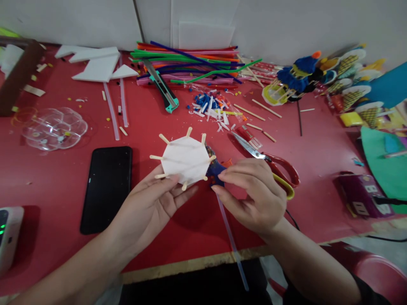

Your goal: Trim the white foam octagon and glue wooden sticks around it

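In my left hand (159,199) is a white foam-like polygon disc (186,159), held at its lower edge between thumb and fingers. Several short wooden sticks stand up around its rim. My right hand (254,192) is just right of the disc, thumb and index finger curled close together in a pinch. What is between those fingertips, if anything, I cannot make out. Directly behind them shows a blue glue gun (215,167) with an orange part, partly hidden by the hand. A translucent glue stick (231,241) runs from its rear down past the table edge.
Red-handled scissors (281,167) lie beyond my right hand, and a black phone (106,190) left of my left arm. Farther back are a box cutter (162,89), pipe cleaners (190,63), loose scraps (210,106) and a clear flower-shaped tray (55,127).
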The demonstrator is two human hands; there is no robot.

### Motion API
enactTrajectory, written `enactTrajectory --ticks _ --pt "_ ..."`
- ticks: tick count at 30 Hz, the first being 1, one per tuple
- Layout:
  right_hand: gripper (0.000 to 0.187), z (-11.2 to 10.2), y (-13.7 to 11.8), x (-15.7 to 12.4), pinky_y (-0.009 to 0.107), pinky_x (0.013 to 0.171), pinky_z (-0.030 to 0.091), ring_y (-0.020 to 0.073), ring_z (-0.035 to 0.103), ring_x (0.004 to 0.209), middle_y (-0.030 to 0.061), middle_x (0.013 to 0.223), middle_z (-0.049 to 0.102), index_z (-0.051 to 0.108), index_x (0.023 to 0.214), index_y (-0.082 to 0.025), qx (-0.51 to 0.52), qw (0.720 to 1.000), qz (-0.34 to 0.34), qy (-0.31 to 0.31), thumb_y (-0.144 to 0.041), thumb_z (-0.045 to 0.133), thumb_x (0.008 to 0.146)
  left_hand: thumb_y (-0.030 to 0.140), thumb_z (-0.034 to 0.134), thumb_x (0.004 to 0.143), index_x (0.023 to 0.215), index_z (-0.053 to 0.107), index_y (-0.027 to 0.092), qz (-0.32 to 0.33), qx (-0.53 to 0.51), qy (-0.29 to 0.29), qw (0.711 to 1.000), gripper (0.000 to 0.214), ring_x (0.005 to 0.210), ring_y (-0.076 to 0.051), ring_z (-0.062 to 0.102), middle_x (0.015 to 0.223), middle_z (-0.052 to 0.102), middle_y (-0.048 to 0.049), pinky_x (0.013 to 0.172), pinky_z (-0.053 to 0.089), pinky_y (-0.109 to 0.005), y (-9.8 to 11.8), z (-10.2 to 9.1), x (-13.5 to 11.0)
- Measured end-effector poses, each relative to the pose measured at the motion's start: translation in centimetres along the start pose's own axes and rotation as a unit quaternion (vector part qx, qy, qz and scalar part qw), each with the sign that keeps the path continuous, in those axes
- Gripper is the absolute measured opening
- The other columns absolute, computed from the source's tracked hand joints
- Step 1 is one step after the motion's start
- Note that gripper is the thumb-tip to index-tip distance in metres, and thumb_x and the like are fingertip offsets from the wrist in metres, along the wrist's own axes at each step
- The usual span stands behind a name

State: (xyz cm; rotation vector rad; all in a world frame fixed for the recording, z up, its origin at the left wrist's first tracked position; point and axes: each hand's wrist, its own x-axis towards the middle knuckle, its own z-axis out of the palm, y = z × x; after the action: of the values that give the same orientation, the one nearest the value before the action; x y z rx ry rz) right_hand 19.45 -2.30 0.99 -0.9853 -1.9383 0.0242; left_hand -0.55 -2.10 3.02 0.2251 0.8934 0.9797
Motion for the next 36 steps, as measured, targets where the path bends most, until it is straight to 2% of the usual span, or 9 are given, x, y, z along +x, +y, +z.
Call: enactTrajectory --ticks 6,11,20,23,28,30,32,34,36 --pt "0.011 0.2 0.2 0.0 0.038 0.080 0.056 0.0192 0.068 0.078 0.0013 0.082 0.073 0.069 0.091 -0.022 -0.009 1.000 0.007 -0.013 -0.026 0.078 0.086 0.012 0.074 0.083 0.116 0.070 0.024 0.011 0.034 -0.017 0.999 0.036 0.094 -0.020 0.076 0.106 0.079 -0.0045 0.085 0.064 -0.027 -0.2 0.3 -0.4" --pt "0.010 0.2 0.2 -0.1 0.038 0.080 0.056 0.0194 0.068 0.078 0.0015 0.082 0.073 0.067 0.090 -0.023 -0.013 1.000 0.018 -0.009 -0.028 0.076 0.088 0.014 0.074 0.083 0.146 0.048 0.041 0.029 0.048 -0.027 0.998 0.074 0.100 -0.019 0.076 0.127 0.073 -0.0007 0.081 0.064 -0.025 -0.3 0.5 -0.7" --pt "0.068 0.1 0.6 0.0 0.045 0.087 0.057 0.0282 0.069 0.099 0.0108 0.108 0.074 0.055 0.137 -0.019 -0.017 0.998 0.049 -0.017 -0.051 0.079 0.082 0.015 0.077 0.083 0.141 0.055 0.044 0.050 0.077 -0.043 0.995 0.069 0.112 -0.020 0.073 0.136 0.069 0.0030 0.082 0.061 -0.018 -0.5 0.0 -0.8" --pt "0.067 0.0 0.8 0.0 0.046 0.089 0.056 0.0275 0.068 0.100 0.0099 0.111 0.074 0.052 0.143 -0.021 -0.011 0.998 0.040 -0.040 -0.049 0.074 0.087 0.019 0.076 0.086 0.142 0.056 0.043 0.049 0.114 -0.064 0.990 0.064 0.116 -0.021 0.071 0.136 0.070 0.0017 0.086 0.060 -0.018 -0.5 -0.3 -0.9" --pt "0.050 -0.2 1.1 -0.1 0.044 0.090 0.053 0.0254 0.067 0.098 0.0095 0.111 0.073 0.059 0.133 -0.021 0.011 1.000 0.004 -0.024 -0.040 0.072 0.089 0.022 0.076 0.087 0.149 0.050 0.037 0.078 0.200 -0.093 0.972 0.069 0.125 -0.029 0.066 0.137 0.069 -0.0051 0.101 0.058 -0.034 -0.3 -0.9 -0.9" --pt "0.048 -0.4 1.1 -0.1 0.045 0.091 0.052 0.0257 0.066 0.100 0.0092 0.110 0.072 0.059 0.132 -0.021 0.014 0.999 0.010 -0.034 -0.039 0.072 0.088 0.019 0.074 0.086 0.151 0.047 0.037 0.116 0.248 -0.123 0.954 0.072 0.127 -0.030 0.064 0.138 0.068 -0.0050 0.101 0.058 -0.037 -0.2 -1.4 -0.8" --pt "0.049 -0.5 1.1 -0.1 0.045 0.092 0.051 0.0259 0.065 0.102 0.0091 0.111 0.071 0.058 0.133 -0.022 0.018 0.998 0.017 -0.050 -0.038 0.072 0.088 0.019 0.068 0.086 0.153 0.043 0.037 0.176 0.311 -0.169 0.918 0.074 0.129 -0.030 0.063 0.141 0.065 -0.0034 0.096 0.061 -0.039 0.0 -1.9 -0.7" --pt "0.050 -0.7 1.1 -0.1 0.046 0.092 0.051 0.0262 0.065 0.102 0.0088 0.112 0.071 0.058 0.133 -0.023 0.021 0.998 0.020 -0.054 -0.037 0.071 0.088 0.018 0.061 0.088 0.156 0.034 0.040 0.238 0.399 -0.195 0.864 0.076 0.130 -0.029 0.062 0.151 0.056 -0.0011 0.092 0.062 -0.040 0.1 -2.3 -0.6" --pt "0.050 -0.7 1.1 -0.1 0.046 0.092 0.050 0.0263 0.065 0.102 0.0087 0.111 0.071 0.057 0.134 -0.024 0.022 0.998 0.019 -0.051 -0.035 0.071 0.088 0.017 0.061 0.088 0.158 0.031 0.039 0.317 0.496 -0.189 0.786 0.079 0.134 -0.029 0.058 0.161 0.042 -0.0013 0.097 0.060 -0.043 0.2 -2.4 -0.5"
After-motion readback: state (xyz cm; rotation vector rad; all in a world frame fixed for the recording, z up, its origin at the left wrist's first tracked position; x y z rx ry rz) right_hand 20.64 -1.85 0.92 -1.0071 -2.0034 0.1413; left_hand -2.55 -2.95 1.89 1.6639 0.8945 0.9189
